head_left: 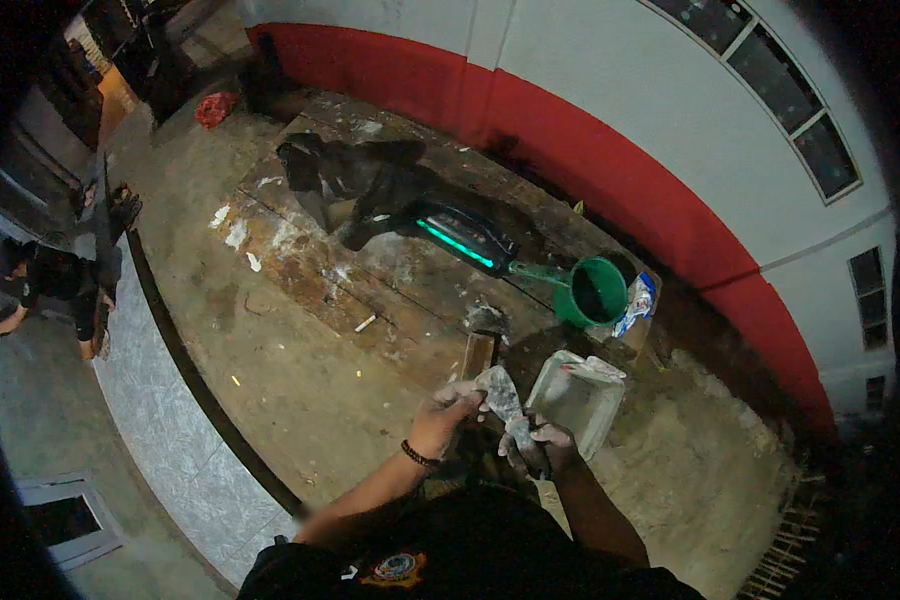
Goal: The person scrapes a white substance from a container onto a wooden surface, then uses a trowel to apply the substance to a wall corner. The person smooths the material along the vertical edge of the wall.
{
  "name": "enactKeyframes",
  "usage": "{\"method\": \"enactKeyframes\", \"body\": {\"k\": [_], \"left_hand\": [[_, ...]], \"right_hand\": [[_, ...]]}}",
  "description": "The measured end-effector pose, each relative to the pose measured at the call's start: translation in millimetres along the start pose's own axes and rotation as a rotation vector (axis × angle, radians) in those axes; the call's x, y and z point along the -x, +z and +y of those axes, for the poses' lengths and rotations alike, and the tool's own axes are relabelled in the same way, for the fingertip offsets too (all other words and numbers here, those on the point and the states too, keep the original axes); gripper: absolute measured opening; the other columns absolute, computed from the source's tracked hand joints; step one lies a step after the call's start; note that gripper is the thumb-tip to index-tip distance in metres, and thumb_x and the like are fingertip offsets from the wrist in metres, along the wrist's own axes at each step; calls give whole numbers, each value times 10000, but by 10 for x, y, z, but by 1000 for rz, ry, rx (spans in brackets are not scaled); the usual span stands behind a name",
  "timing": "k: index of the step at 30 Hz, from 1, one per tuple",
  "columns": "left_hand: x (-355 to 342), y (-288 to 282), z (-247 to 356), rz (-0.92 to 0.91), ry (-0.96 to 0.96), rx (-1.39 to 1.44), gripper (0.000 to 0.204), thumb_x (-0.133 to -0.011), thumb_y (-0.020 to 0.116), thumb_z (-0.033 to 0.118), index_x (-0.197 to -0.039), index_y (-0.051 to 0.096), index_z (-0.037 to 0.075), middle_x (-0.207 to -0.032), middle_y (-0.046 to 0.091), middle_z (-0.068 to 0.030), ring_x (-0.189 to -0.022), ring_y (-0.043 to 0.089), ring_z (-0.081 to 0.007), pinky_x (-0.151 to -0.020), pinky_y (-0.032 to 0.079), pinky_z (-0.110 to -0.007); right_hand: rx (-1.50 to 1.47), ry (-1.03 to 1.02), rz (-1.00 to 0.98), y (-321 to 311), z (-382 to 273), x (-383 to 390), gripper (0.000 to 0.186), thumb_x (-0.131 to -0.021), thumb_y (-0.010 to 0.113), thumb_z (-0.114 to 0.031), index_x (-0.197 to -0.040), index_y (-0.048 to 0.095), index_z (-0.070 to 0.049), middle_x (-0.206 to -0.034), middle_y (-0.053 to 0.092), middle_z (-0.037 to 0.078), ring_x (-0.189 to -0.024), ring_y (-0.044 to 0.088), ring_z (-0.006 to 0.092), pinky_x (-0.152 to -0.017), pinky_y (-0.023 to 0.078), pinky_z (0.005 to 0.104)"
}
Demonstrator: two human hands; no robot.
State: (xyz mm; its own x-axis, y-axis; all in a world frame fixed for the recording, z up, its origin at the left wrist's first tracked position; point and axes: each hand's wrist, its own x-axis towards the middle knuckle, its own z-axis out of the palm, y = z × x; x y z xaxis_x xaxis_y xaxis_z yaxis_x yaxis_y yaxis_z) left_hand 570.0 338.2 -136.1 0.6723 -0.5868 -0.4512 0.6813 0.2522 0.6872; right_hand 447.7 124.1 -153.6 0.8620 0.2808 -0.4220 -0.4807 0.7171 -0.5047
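A putty knife [502, 392], its blade smeared whitish grey, is held in front of my body. My right hand [542, 448] is closed round its handle end, with pale dust on the fingers. At the blade's far end, the fingers of my left hand [442, 418] are pinched against its edge; a dark bead bracelet circles that wrist. Just right of the knife lies a pale rectangular tray [598, 415] with whitish residue inside. A small brown-edged rectangular piece [480, 352] lies beyond my left hand, partly hidden by it.
A stained wooden board [320, 285] bears dark cloth [345, 175] and a black object with a glowing green strip [455, 243]. Nearby stand a green bucket [611, 287] and a printed packet [638, 305]. Behind runs a red-and-white wall [610, 150]. Another person [60, 285] is at far left.
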Motion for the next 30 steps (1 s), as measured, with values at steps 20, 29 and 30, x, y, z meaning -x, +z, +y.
{"method": "enactKeyframes", "body": {"k": [20,29,30], "left_hand": [[-420,-591,-357,286,157,-608,165,-957,698,193,-951,715,29,-900,715,-34,-835,632,-132,-757,498,-322],[-436,-625,-1055,378,116,-1335,682,-836,775,444,-1333,548,36,-1233,672,-176,-1092,640,-386,-923,524,-471],[-441,-572,-1087,401,36,-1358,727,-828,789,436,-1359,520,18,-1256,663,-165,-1158,619,-368,-977,507,-455]], "right_hand": [[1186,-246,826,-310,-831,279,508,-888,719,-233,-1339,569,-52,-1221,665,204,-1061,670,313,-941,506,402],[2387,74,729,-833,-2298,-722,236,-834,689,-213,-962,737,-21,-971,715,220,-914,694,422,-818,559,515],[2392,151,665,-831,-2337,-796,229,-848,672,-211,-979,742,-36,-976,723,209,-927,698,414,-813,562,518]]}}
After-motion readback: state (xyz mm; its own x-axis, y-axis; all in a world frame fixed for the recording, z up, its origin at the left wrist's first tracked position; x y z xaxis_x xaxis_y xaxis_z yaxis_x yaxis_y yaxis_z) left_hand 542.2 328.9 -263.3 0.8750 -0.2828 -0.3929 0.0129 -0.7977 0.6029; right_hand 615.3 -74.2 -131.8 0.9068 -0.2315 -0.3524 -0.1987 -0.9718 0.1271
